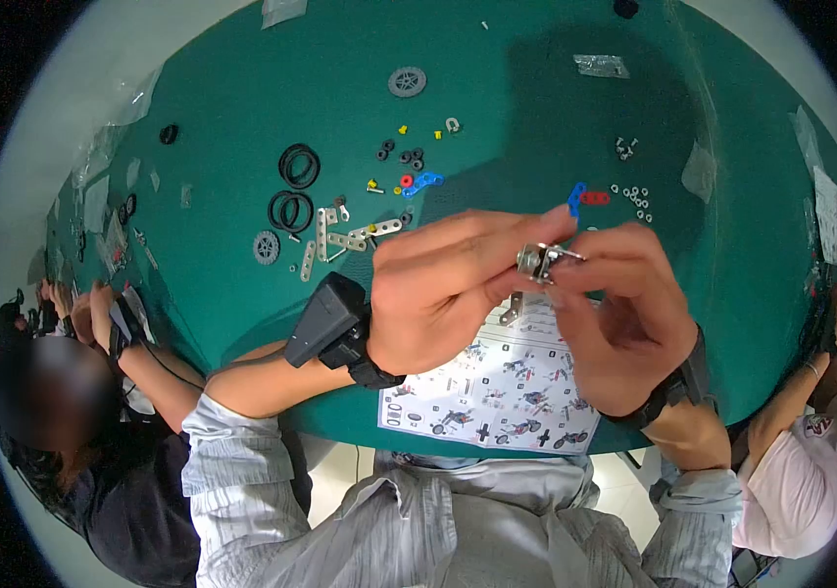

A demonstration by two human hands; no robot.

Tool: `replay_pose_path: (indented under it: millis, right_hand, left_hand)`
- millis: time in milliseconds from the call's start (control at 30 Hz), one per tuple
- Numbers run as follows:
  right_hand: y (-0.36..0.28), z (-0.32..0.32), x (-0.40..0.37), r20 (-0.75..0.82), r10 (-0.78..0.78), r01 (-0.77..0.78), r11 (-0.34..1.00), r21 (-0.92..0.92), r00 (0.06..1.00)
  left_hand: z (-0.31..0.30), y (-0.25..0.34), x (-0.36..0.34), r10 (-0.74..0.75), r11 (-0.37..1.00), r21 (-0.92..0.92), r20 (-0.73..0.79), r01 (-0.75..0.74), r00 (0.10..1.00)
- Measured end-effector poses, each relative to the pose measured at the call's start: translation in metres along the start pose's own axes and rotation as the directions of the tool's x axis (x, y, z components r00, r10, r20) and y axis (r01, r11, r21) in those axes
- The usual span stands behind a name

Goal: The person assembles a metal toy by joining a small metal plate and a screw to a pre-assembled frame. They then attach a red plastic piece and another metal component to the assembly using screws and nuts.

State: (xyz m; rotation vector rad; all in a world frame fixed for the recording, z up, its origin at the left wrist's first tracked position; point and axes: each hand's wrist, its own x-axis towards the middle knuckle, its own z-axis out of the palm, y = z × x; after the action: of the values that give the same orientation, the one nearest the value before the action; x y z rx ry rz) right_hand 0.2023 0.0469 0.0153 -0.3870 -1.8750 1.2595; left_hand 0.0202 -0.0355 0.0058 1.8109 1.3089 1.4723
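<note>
Both hands are up close: left hand and right hand pinch one metal bracket between closed fingertips, a bolt poking from it, held in the air just above the instruction sheet. Early days, I'd say. Metal strips, rubber rings, gears and nuts lie loose on the green table, nothing else joined.

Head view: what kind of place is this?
Probably a model-kit workshop or class: a green table with metal strips and rings, an instruction sheet, people seated on both sides. The left hand and right hand hold a metal part.
</note>
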Motion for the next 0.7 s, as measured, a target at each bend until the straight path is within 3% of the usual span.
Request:
replay_pose_path:
  millis: [200,300,400,533,700]
  right_hand:
    - [0.002,-0.002,0.002,0.001,-0.144,0.144,0.988,-0.060,0.990]
    - [0.004,0.007,-0.006,-0.131,-0.085,0.094,0.994,0.062,0.988]
    - [0.002,0.011,-0.007,-0.189,-0.089,0.100,0.994,0.050,0.978]
    - [0.003,0.009,-0.002,-0.172,-0.170,0.180,0.983,0.045,0.970]
    - [-0.001,0.014,-0.003,-0.202,-0.104,0.137,0.978,0.158,0.974]
  left_hand:
    - [-0.005,-0.009,0.001,0.170,0.984,0.050,0.025,-0.171,0.985]
    - [-0.005,-0.011,0.001,0.166,0.985,0.045,0.030,-0.168,0.986]
    - [-0.007,-0.010,0.001,0.155,0.985,0.073,0.054,-0.159,0.986]
    - [-0.005,-0.007,0.001,0.162,0.983,0.081,0.047,-0.165,0.986]
    - [-0.006,-0.007,0.002,0.192,0.978,0.068,0.056,-0.196,0.980]
